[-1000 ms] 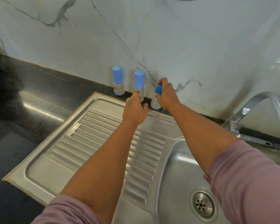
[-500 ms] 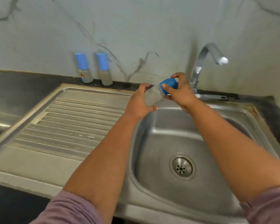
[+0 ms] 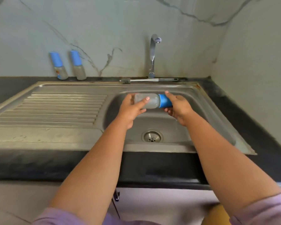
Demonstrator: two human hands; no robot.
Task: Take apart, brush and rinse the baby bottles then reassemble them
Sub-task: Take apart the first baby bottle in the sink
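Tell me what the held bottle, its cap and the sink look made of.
Bottle: cloudy see-through body, likely plastic, possibly glass.
Cap: solid blue with a dull sheen, probably plastic.
Sink: grey brushed metal with soft reflections and pressed ridges, apparently stainless steel; a rusty spot shows at the far right corner.

The right hand [image 3: 178,108] covers the far end of the blue cap [image 3: 165,103], and the left hand [image 3: 131,109] hides the bottle [image 3: 148,102] base. The label on the left standing bottle [image 3: 60,71] is too small to read. The brush [image 3: 146,80] bristles look blurred, perhaps grey. Both sleeves run off the bottom edge.
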